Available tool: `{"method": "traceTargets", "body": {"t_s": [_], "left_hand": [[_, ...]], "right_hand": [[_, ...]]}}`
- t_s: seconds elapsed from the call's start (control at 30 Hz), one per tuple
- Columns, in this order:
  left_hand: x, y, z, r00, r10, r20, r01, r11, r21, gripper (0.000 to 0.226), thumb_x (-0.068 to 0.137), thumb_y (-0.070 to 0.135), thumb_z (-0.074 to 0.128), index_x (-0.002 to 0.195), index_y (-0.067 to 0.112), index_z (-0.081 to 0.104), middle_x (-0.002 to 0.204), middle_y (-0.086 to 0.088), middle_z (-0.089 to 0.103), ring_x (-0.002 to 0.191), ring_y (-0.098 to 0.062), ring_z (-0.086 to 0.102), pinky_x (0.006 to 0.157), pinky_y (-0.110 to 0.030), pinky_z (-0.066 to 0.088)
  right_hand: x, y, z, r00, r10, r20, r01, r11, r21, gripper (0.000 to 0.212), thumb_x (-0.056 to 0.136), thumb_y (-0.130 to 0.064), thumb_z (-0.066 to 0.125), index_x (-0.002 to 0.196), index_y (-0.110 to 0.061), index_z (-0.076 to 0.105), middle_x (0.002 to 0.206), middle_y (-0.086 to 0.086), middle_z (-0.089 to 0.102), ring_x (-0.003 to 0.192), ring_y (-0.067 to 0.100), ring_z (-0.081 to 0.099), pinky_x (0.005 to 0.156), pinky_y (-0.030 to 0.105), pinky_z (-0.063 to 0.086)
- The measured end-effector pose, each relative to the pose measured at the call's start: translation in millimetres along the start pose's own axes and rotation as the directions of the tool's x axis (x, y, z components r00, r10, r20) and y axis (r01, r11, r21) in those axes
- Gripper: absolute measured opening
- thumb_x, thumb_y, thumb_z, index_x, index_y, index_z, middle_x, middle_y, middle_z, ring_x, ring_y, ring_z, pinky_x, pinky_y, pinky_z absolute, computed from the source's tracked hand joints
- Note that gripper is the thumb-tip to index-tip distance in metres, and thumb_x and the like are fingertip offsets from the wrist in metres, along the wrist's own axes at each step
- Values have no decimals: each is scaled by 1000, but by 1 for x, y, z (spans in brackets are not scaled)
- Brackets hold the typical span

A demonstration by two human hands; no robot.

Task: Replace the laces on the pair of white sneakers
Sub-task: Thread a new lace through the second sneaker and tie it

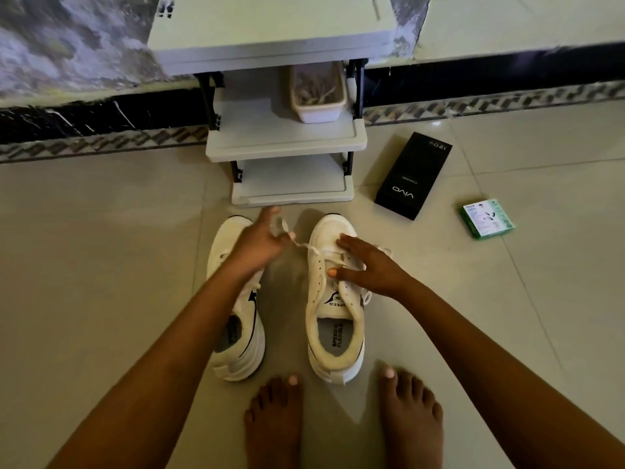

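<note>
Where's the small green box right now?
In the head view, the small green cardboard box lies on the tiled floor at the right, beyond the right-hand white sneaker and just right of the black rectangular phone box.

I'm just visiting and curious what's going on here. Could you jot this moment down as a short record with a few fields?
Setting: tiled floor, person standing barefoot, looking down
Shoes: two white sneakers side by side, left sneaker, right sneaker
Left hand: pinches a white lace and pulls it sideways out of the right sneaker
Right hand: fingers flat, pressing on the right sneaker's front
Nearby: grey shelf unit holding a white tub; black box and green box on the floor
</note>
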State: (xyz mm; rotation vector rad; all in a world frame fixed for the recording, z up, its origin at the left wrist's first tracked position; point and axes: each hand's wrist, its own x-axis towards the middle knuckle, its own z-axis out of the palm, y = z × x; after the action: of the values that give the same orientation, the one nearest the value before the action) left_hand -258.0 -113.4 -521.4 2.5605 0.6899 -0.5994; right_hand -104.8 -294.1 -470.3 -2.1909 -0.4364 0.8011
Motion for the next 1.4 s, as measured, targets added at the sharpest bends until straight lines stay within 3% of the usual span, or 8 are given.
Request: {"method": "traceTargets", "body": {"t_s": [0.1,0.2,0.3,0.47,0.57,0.73,1.1,1.4], "left_hand": [[60,79,-100,954,298,-41,-300,951,-68,43,97,43,42,134,21,45,125,-12,58,108,-28,57,92,-36,45],[62,83,-113,937,345,58,-345,939,-12,20,96,28,48,94,12,61,100,-14,64,84,-26,57,70,-30,40],[47,75,-108,939,328,101,-291,917,-271,22,98,19,46,92,7,64,89,-9,63,79,-20,56,65,-25,38],[44,75,-118,927,325,185,-276,928,-249,17,96,21,50,95,11,63,88,-5,63,82,-19,57,72,-29,43],[47,72,-114,926,310,214,-327,944,48,30,93,25,55,121,13,55,119,-11,61,105,-27,57,86,-34,44],[52,75,-112,951,304,61,-302,952,-38,41,93,32,55,132,23,49,133,-5,54,117,-24,52,91,-32,42],[56,73,-110,950,311,-13,-309,937,-165,26,91,25,59,117,21,61,126,-1,59,109,-19,55,86,-26,41],[53,77,-111,938,345,-47,-347,916,-200,26,92,21,58,117,17,62,124,-3,59,108,-19,56,85,-25,39]], "right_hand": [[-2,1,-6,1000,-2,15,0,989,145,57,90,-36,59,141,-26,38,149,-4,34,133,15,33,107,33,31],[-3,14,-18,949,138,-284,-29,934,355,28,95,-16,53,122,-17,60,126,2,58,112,15,54,89,24,40],[-3,37,-26,799,330,-503,-206,935,287,24,92,-9,55,115,-10,63,120,8,63,106,20,59,89,25,44],[-2,51,-15,815,428,-389,-468,884,-8,38,87,-25,63,119,-5,56,119,16,59,109,31,56,83,30,42],[-2,49,-6,839,422,-343,-472,878,-76,33,85,-23,62,112,-4,57,114,15,61,105,30,57,81,31,43],[-7,41,-7,903,363,-230,-419,863,-282,42,86,-29,64,117,-2,55,117,15,57,111,28,51,88,33,44],[-9,37,-5,935,316,-164,-351,891,-287,37,85,-31,66,107,-4,57,81,1,46,90,21,45,76,29,40],[-5,40,4,905,309,-293,-404,839,-365,28,90,-30,55,109,-9,61,114,10,51,100,25,56,74,30,41]]}}
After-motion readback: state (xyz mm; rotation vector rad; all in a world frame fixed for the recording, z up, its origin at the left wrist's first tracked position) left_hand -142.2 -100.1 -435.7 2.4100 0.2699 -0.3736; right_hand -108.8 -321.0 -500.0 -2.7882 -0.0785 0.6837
